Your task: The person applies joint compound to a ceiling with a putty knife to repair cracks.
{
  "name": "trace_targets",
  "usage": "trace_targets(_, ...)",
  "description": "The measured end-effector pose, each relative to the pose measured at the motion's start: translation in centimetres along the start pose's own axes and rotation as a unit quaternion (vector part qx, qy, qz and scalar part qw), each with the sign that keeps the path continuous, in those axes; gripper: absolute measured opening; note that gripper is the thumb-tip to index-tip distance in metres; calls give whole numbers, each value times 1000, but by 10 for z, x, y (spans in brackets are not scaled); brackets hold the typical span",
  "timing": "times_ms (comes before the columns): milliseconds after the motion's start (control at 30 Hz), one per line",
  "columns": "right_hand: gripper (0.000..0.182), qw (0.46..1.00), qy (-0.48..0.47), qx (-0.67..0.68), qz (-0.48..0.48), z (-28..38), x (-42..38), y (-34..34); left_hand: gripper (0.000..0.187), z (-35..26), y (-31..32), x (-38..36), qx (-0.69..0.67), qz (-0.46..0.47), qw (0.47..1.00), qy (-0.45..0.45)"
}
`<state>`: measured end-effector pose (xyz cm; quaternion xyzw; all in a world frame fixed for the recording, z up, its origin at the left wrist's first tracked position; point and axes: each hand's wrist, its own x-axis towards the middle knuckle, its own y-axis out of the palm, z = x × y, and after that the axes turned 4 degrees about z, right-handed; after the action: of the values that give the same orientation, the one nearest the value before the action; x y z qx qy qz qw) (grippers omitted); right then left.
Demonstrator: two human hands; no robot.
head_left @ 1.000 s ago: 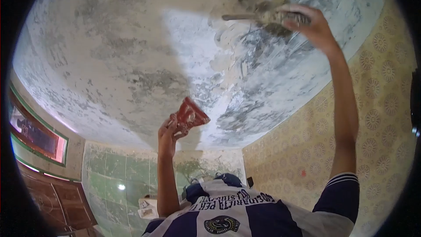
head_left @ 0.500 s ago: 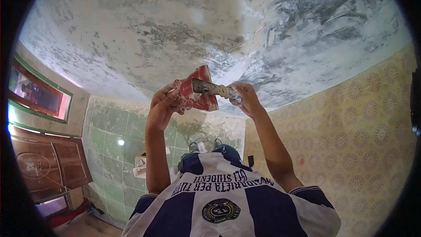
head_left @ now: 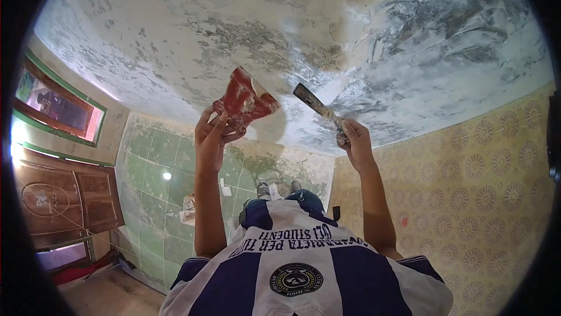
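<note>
Red putty spreader (head_left: 236, 95) is up in front of the patchy wall (head_left: 175, 30), gripped at its narrow end by the L hand (head_left: 211, 135), fingers closed round it, wide edge facing up & to the R. R hand (head_left: 357, 145) is closed on the handle of a narrow putty knife (head_left: 311, 100), dark blade pointing up-L toward the spreader; the two tools look near but apart, and neither seems to touch the wall, tho the exact gap is hard to tell. Main risk imo: whitish paste (head_left: 250, 104) sliding off the spreader, b/c it's tilted & the lump sits loose on the face; below are the green floor tiles (head_left: 155, 149) and the shoes (head_left: 264, 190), so a drop could land there, or on the striped shirt (head_left: 292, 240). 2nd: grip slip. Spreader's held end is caked w/ paste & the knife handle looks smeared too, so either could twist in the fingers under load, esp. if the paste is wet (can't tell). 3rd: if the knife met the spreader at a steep angle, its corner could scratch the face or flick paste off the edge. 4th: crusty bits on the spreader, if dry, could drag & leave streaks in a fresh coat; a tilted edge could gouge it. Wall's also rough & blotchy, so uneven pressure prob. means ridges or thin spots.
</note>
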<state>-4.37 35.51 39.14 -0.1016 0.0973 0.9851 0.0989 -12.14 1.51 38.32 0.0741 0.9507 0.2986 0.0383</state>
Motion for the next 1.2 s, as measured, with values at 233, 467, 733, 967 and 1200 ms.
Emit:
trace_targets(233, 30, 997, -42, -66, -1, 12, -27, 39, 45, 19, 14, -3, 10, -21, 999, 49)
trace_targets(467, 36, 992, -54, 25, 110, 10, -20, 34, 40, 18, 4, -8, -50, 80, 993, -72)
trace_targets(733, 44, 951, 116, 270, 98, -18, -4, 51, 41, 16, 14, -12, -100, 134, 976, -138)
trace_targets(967, 37, 927, 147, 307, 160, -25, -5, 77, 42, 11, 21, -16, -93, 105, 982, -128)
trace_targets(1200, 33, 948, 74, 253, 177, -36, -6, 80, 41, 9, 20, -17, -81, 105, 983, -126)
